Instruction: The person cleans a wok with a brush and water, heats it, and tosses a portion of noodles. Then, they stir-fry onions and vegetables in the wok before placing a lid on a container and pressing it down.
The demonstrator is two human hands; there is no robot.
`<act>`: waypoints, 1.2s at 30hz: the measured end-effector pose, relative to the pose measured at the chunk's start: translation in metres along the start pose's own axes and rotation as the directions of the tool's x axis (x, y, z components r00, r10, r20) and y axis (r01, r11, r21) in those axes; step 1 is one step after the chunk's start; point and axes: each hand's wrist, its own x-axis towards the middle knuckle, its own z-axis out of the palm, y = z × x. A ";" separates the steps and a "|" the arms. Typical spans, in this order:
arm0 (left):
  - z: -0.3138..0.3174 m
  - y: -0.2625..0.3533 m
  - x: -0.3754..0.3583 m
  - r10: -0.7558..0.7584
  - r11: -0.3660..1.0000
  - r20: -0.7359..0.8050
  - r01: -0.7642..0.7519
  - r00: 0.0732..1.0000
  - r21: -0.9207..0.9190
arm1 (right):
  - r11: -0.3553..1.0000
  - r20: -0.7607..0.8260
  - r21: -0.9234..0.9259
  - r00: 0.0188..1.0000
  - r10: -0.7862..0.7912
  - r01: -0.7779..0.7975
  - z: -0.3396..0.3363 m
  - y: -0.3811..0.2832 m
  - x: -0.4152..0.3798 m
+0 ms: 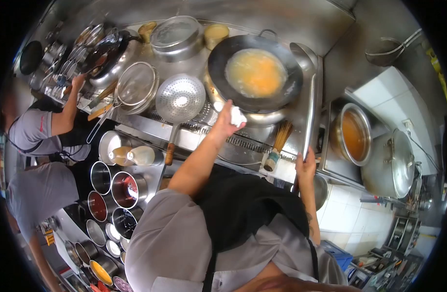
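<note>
My left hand (225, 121) is closed around a folded white cloth (238, 117) at the near rim of a black wok (218, 63). Inside the wok lies a pale liquid with an orange-yellow, egg-like mass (260, 75). On the right, my right hand (306, 166) grips the long handle of a metal ladle (309, 109). The ladle's bowl rests beyond the wok's right side, apart from the food. Between my hands, a bamboo brush (280, 143) lies on the stove's front edge. A perforated skimmer (180, 99) with a wooden handle sits left of the wok.
A pot of brown liquid (356, 134) and a large lidded pot (390, 163) stand at right. Wire strainers (137, 83) lie at left. Several sauce containers (128, 189) fill the left counter. A co-worker (43, 124) handles another wok; a second person (41, 190) stands nearer.
</note>
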 end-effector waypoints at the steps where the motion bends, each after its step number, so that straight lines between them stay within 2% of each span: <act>1: -0.008 0.005 -0.006 -0.020 1.000 0.097 0.022 0.995 -0.012 | 1.000 -0.003 -0.014 1.000 -0.003 0.003 -0.003 0.005 -0.002; 2: -0.014 0.009 -0.011 -0.037 0.999 0.190 0.043 0.981 -0.025 | 1.000 -0.005 -0.029 1.000 -0.005 0.005 -0.007 0.010 -0.004; 3: -0.012 0.011 -0.014 -0.052 0.999 0.114 0.051 0.992 0.008 | 0.999 -0.007 -0.038 1.000 -0.004 0.004 -0.009 0.008 -0.003; 6: 0.010 0.013 -0.014 -0.048 0.997 0.018 0.047 0.999 0.055 | 1.000 0.006 -0.017 1.000 0.014 -0.014 -0.012 -0.004 -0.001; 8: 0.023 0.004 0.004 -0.041 0.998 0.001 0.041 0.999 0.056 | 1.000 0.013 -0.003 1.000 0.014 -0.014 -0.008 -0.009 -0.001; 10: 0.038 0.003 -0.007 -0.027 1.000 -0.099 0.028 0.995 0.012 | 1.000 0.011 -0.007 1.000 -0.009 0.009 -0.005 -0.011 0.000; 13: 0.028 0.005 -0.003 0.043 0.995 0.030 -0.046 0.999 0.086 | 1.000 0.070 -0.014 0.997 -0.014 0.015 -0.007 -0.012 0.004; 14: 0.027 0.005 0.001 0.035 0.995 -0.004 -0.035 0.999 0.091 | 1.000 0.087 -0.021 0.996 -0.020 0.022 -0.009 -0.012 0.004; 15: 0.028 0.006 0.005 0.028 0.995 -0.038 -0.024 0.999 0.093 | 0.999 0.101 0.026 0.994 -0.045 0.043 -0.008 -0.008 0.005; 19: 0.034 0.011 0.013 -0.025 0.993 -0.125 0.039 0.992 0.113 | 0.984 0.101 0.023 0.979 -0.177 0.176 -0.001 0.009 0.015; 22: 0.022 0.014 0.018 -0.104 0.985 0.002 0.102 0.995 0.135 | 0.999 0.240 0.002 0.970 -0.047 0.047 -0.002 0.004 0.015; 23: 0.020 0.008 0.018 -0.029 0.994 -0.002 0.029 1.000 0.101 | 0.999 0.240 0.027 0.970 -0.036 0.031 0.001 0.004 0.014; 25: 0.013 0.003 0.020 0.016 0.996 0.004 -0.016 1.000 0.093 | 0.997 0.227 0.071 0.974 -0.020 0.004 0.004 0.005 0.011; 29: 0.008 -0.011 0.015 0.089 0.996 0.131 -0.088 0.987 -0.009 | 0.985 0.136 -0.003 0.976 -0.171 0.173 -0.003 -0.012 0.007; 32: -0.003 -0.023 0.005 0.098 0.994 0.161 -0.090 0.982 -0.057 | 0.997 0.143 -0.048 0.988 -0.054 0.062 -0.009 0.005 0.013; 36: -0.015 -0.035 -0.012 0.073 0.989 0.201 -0.045 0.977 -0.141 | 0.994 0.107 -0.097 0.993 -0.047 0.057 -0.011 0.017 0.020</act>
